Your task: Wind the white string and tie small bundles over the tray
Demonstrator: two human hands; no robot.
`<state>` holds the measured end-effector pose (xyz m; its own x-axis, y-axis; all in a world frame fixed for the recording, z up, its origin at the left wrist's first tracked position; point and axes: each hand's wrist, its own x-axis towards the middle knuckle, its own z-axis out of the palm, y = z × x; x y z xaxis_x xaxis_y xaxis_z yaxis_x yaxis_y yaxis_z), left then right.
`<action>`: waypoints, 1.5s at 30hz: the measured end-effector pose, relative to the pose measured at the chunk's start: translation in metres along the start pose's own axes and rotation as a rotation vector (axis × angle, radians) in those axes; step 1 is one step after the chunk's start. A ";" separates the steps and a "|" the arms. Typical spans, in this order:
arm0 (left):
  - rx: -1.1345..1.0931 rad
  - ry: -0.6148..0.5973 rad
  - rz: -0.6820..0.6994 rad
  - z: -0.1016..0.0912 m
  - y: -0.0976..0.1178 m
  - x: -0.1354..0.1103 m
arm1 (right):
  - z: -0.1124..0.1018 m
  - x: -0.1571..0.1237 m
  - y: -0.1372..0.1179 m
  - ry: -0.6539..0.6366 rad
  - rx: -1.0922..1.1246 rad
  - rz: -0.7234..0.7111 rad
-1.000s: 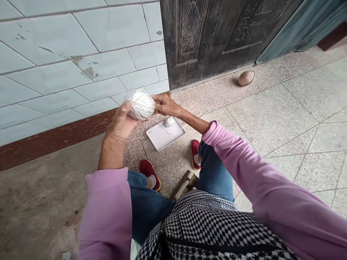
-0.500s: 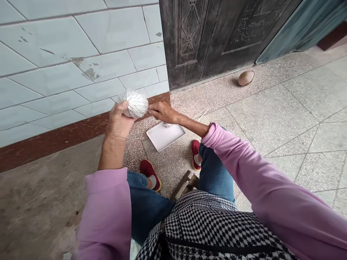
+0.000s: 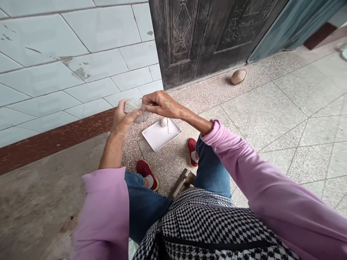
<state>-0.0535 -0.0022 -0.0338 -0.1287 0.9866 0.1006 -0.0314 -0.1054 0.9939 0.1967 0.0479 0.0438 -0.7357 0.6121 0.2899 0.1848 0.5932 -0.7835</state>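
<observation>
A white ball of yarn (image 3: 132, 105) is held up in front of the wall by my left hand (image 3: 121, 117), whose fingers and thumb wrap round its left side and underside. Motion blurs the ball's lower right part. At its right edge my right hand (image 3: 162, 104) is closed in a pinch on the yarn; the strand between the fingertips is hard to make out. Below the hands a shallow white tray (image 3: 158, 139) lies on the floor. Near its far edge sits a smaller ball of white yarn (image 3: 164, 122), with a loose strand trailing beside it.
Ahead stand a pale tiled wall (image 3: 108, 29) and a dark carved door (image 3: 200, 36). A rounded tan object (image 3: 239, 76) lies by the door's foot. My red shoes (image 3: 147, 174) flank the tray, and part of a wooden stool (image 3: 182, 182) shows between my legs.
My right hand has moved up and slightly left, against the ball. The left hand has turned the ball and tilted it. The small yarn ball in the tray is now more exposed.
</observation>
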 end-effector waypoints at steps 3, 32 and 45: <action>-0.037 0.040 -0.146 0.008 0.008 -0.011 | -0.010 -0.002 -0.002 0.031 0.037 0.056; -0.181 -0.134 -0.112 0.034 0.032 -0.038 | 0.007 0.033 0.048 0.042 0.679 0.198; -0.404 0.040 -0.076 0.035 0.037 -0.021 | 0.046 0.040 0.071 0.197 0.216 0.203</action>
<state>-0.0172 -0.0224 0.0030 -0.1489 0.9887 0.0174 -0.4282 -0.0803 0.9001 0.1508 0.0906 -0.0254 -0.5541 0.8080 0.2002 0.1571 0.3376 -0.9281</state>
